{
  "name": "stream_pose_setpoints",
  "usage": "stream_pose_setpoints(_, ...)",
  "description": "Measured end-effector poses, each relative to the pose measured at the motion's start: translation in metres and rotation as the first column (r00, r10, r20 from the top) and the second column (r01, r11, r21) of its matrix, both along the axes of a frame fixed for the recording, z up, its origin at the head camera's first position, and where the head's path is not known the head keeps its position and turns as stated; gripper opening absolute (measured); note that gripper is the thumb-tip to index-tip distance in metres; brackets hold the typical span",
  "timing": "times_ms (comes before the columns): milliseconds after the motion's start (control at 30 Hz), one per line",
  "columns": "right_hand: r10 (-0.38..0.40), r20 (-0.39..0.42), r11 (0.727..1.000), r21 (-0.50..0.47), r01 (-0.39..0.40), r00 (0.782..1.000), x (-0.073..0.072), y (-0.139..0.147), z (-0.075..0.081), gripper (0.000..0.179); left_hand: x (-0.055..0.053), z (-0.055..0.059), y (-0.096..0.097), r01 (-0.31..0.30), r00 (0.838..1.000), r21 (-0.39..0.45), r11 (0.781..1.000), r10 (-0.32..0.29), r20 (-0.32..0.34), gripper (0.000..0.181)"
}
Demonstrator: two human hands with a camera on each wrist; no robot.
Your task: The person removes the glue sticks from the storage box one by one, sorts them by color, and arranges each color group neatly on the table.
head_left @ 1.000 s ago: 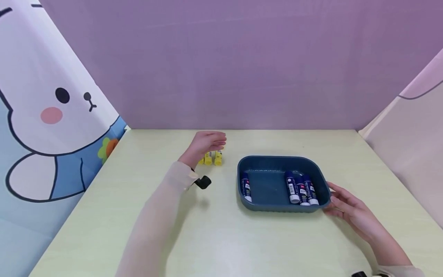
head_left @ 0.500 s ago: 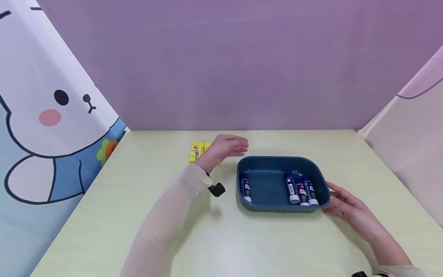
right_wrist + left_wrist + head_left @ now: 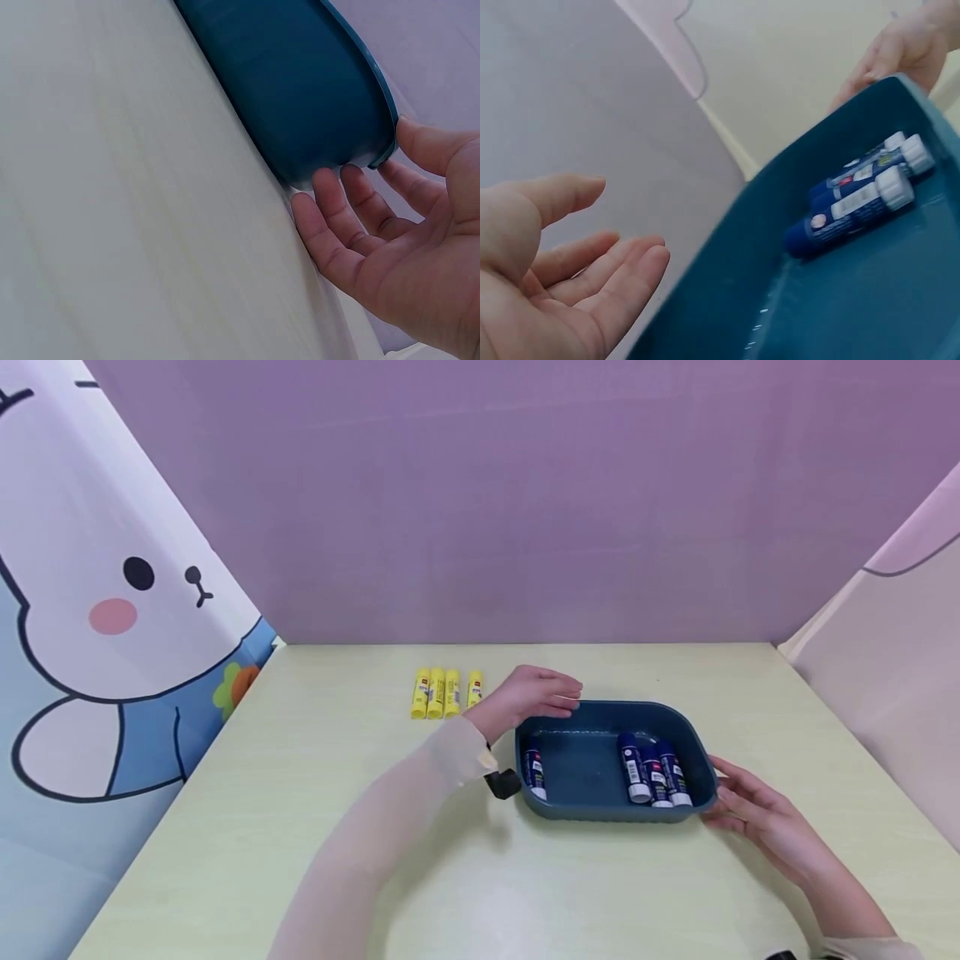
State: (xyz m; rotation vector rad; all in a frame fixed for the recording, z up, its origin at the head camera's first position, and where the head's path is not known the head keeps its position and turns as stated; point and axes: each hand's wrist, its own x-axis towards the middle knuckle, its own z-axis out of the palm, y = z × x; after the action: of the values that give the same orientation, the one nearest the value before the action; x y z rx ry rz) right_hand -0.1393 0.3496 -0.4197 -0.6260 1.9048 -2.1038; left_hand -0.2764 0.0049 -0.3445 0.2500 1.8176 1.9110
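My left hand (image 3: 534,697) hovers over the back left corner of a dark blue plastic bin (image 3: 585,812). Its fingers are loosely extended, and nothing lies between thumb and fingertips in the left wrist view. Inside the bin, three blue glue sticks with white ends, one of them a front glue stick (image 3: 851,212), lie together at the right. Another blue glue stick (image 3: 535,773) leans along the left wall. At the bin's right end my right hand (image 3: 776,827) touches the outer wall with relaxed fingertips, its thumb against the rim; in the right wrist view no finger reaches inside.
Several yellow glue sticks (image 3: 436,693) lie side by side at the back of the pale table (image 3: 225,860), left of the bin, one slightly apart. A purple backdrop (image 3: 525,502) rises behind the table; a cartoon-printed cloth (image 3: 67,693) hangs at the left.
My left hand has moved right, from over the yellow glue sticks to the bin's back left corner, uncovering the sticks. My right hand and the bin have stayed put.
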Motion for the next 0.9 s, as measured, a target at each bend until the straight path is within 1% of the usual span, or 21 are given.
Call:
stream_pose_setpoints(133,0.0,-0.001,1.0,0.003,0.0,1.0,0.0,0.0,0.0,0.052,0.004,-0.005,0.013,0.021,0.999,0.014,1.0,-0.021,0.032,0.032)
stream_pose_setpoints(333,0.01,-0.007,1.0,-0.003,-0.01,1.0,0.0,-0.001,0.0,0.052,0.01,-0.012,0.031,0.055,0.993,-0.009,0.998,-0.054,0.101,0.038)
stream_pose_setpoints(467,0.015,-0.007,1.0,-0.009,-0.015,1.0,-0.001,-0.001,0.0,0.053,0.014,-0.017,0.039,0.08,0.985,0.0,0.997,-0.079,0.154,0.037)
stream_pose_setpoints(667,0.024,-0.007,1.0,-0.014,-0.025,1.0,-0.001,-0.001,0.0,0.053,0.021,-0.027,0.049,0.088,0.969,0.0,0.996,-0.086,0.234,0.04)
stream_pose_setpoints(800,0.026,0.0,1.0,-0.013,-0.026,1.0,-0.001,-0.001,0.0,0.053,0.024,-0.032,0.054,0.106,0.963,-0.051,0.993,-0.09,0.256,0.033)
stream_pose_setpoints(900,0.024,0.004,1.0,-0.013,-0.024,1.0,-0.001,-0.001,0.0,0.053,0.025,-0.034,0.056,0.135,0.964,-0.104,0.985,-0.106,0.246,0.028)
